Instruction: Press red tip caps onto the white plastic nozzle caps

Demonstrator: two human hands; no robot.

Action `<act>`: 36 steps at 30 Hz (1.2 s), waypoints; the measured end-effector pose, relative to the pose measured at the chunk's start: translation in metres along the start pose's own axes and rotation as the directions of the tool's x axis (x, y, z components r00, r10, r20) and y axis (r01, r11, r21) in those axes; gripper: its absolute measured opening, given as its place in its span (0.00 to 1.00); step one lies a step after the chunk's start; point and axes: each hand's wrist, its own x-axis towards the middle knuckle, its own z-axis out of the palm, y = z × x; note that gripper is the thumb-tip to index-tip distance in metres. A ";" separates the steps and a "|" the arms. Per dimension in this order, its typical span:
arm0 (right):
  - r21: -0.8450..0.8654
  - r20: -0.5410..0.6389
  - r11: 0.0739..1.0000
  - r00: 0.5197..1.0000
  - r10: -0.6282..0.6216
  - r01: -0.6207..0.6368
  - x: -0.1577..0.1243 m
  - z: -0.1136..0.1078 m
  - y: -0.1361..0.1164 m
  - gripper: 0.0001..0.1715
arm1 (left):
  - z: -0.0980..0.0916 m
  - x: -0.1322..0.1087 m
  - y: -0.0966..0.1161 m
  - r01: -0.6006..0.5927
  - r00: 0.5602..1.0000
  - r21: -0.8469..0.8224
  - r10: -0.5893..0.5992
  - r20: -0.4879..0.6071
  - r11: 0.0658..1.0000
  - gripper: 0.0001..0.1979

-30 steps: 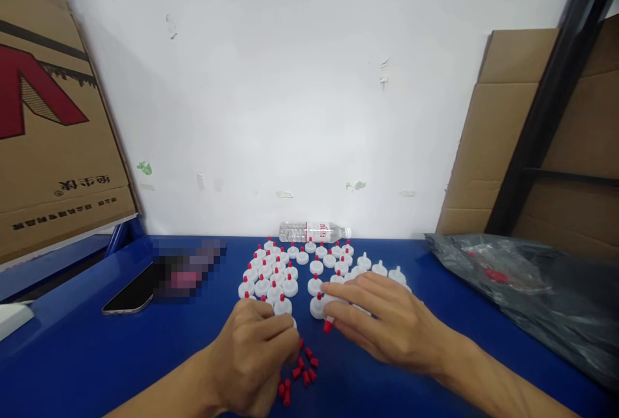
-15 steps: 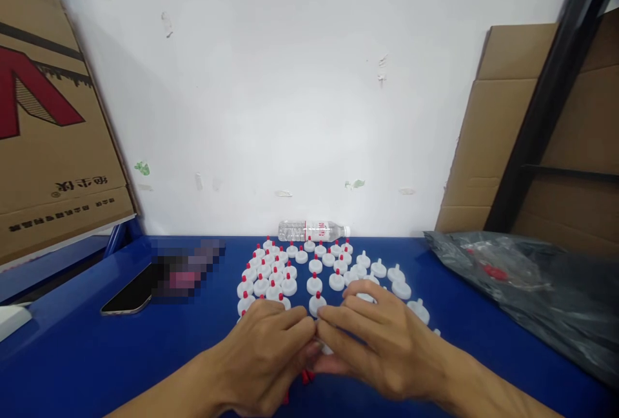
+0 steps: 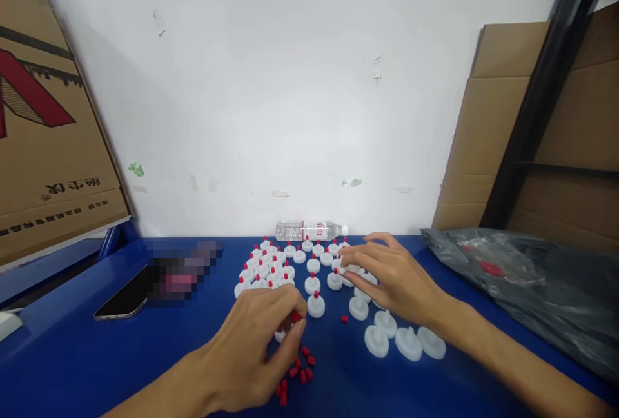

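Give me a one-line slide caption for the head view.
Left hand pinching a red cap, right hand open over white lids, a clear bottle lying behind.

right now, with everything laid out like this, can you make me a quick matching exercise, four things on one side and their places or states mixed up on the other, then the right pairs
Things
1. left hand
2. clear bottle
3. phone
4. dark plastic bag

Places or states
A. lying flat on the blue table, left of the bottle, screen dark
B. crumpled, at the right side of the table
C. pinching a small red cap
D. on its side at the back of the table, near the white wall

Right pairs: 1-C, 2-D, 3-A, 4-B
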 end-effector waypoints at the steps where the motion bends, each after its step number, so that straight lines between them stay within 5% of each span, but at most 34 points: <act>1: 0.043 0.052 0.999 0.999 0.015 -0.018 -0.001 0.001 0.000 0.04 | 0.002 0.001 0.001 0.000 1.000 0.006 -0.001 0.022 1.000 0.06; 8: 0.119 0.276 0.990 0.960 0.041 -0.077 -0.004 0.006 -0.007 0.05 | 0.015 -0.002 -0.007 0.043 0.973 0.036 -0.051 0.224 0.998 0.10; 20: 0.123 0.467 0.976 0.879 0.101 -0.178 -0.004 0.011 -0.011 0.10 | 0.015 0.000 -0.007 0.017 0.950 0.088 -0.043 0.310 0.996 0.19; 36: 0.129 0.473 0.977 0.877 0.092 -0.172 -0.002 0.010 -0.011 0.12 | 0.012 0.005 -0.018 0.011 0.991 0.118 -0.026 0.133 0.993 0.14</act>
